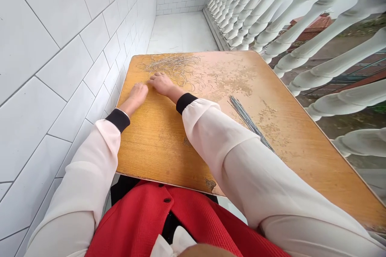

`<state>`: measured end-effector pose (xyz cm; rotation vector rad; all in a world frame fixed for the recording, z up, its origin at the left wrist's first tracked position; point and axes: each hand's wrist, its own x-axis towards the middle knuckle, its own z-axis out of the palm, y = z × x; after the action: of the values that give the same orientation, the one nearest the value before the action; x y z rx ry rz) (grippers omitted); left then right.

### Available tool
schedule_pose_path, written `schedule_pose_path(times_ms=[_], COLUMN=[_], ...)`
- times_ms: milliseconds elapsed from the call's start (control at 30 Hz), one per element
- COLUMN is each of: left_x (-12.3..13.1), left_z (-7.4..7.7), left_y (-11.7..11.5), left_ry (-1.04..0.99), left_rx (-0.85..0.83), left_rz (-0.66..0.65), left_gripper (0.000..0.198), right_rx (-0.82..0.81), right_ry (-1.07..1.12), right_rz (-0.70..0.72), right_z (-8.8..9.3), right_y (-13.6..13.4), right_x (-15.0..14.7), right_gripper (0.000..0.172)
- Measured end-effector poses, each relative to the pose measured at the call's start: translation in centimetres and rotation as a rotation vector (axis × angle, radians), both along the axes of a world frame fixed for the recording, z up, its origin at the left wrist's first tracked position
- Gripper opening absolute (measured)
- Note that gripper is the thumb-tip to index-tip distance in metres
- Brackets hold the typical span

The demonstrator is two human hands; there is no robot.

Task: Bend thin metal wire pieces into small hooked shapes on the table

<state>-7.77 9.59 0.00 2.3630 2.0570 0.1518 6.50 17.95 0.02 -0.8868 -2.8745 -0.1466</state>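
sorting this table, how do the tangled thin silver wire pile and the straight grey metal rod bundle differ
The tangled thin silver wire pile curls loosely, while the straight grey metal rod bundle lies in parallel lines. The pile spreads wide near the far edge; the bundle is narrow, nearer the right sleeve. Both lie on the worn wooden tabletop.

table top [157, 156]: wooden, flat, orange-yellow varnish, worn, flaking in pale patches [232, 84] across the far and right areas, one dark chip [210, 184] at the near edge. on it, item one: loose tangle of thin wire [170, 64], silvery, spread over the far end, curls trailing toward the middle. item two: bundle of straight metal rods [249, 122], lying together at a slant right of centre, far ends slightly fanned, near end hidden from view.
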Motion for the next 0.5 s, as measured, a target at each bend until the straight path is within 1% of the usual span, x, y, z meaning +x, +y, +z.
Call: schedule_pose_path(times_ms=[33, 100, 200, 300, 333, 400, 500], left_x=[-0.1, -0.4, -1.0, -1.3, -1.3, -1.1, -0.5], left_z=[0.2, 0.5, 1.0, 1.2, 1.2, 1.0, 0.7], left_y=[-0.6, -1.8, -3.5, -5.3, -6.0, -7.4, -9.6], left_ry=[0.011, 0.028, 0.092, 0.094, 0.077, 0.047, 0.041], left_rx=[0.0, -0.007, -0.019, -0.007, 0.015, 0.045, 0.022], left_rz=[-0.002, -0.019, -0.062, -0.033, -0.031, -0.074, -0.154], left_gripper=[0.044, 0.043, 0.043, 0.044, 0.042, 0.038, 0.033], right_rx=[-0.017, -0.007, 0.023, 0.02, 0.014, -0.009, -0.025], right_ry=[-0.08, -0.149, -0.203, -0.258, -0.261, -0.26, -0.276], right_rz=[-0.075, -0.134, -0.128, -0.103, -0.087, -0.06, -0.045], right_z=[0.4, 1.2, 2.1, 2.5, 2.6, 2.8, 2.8], right_y=[-0.5, -1.5, -3.1, -5.3, -6.3, -8.7, -12.7], right_x=[-0.5, -1.3, -1.6, -1.0, -0.6, 0.1, 1.4], right_gripper=[0.049, 0.05, 0.049, 0.045, 0.042, 0.037, 0.035])
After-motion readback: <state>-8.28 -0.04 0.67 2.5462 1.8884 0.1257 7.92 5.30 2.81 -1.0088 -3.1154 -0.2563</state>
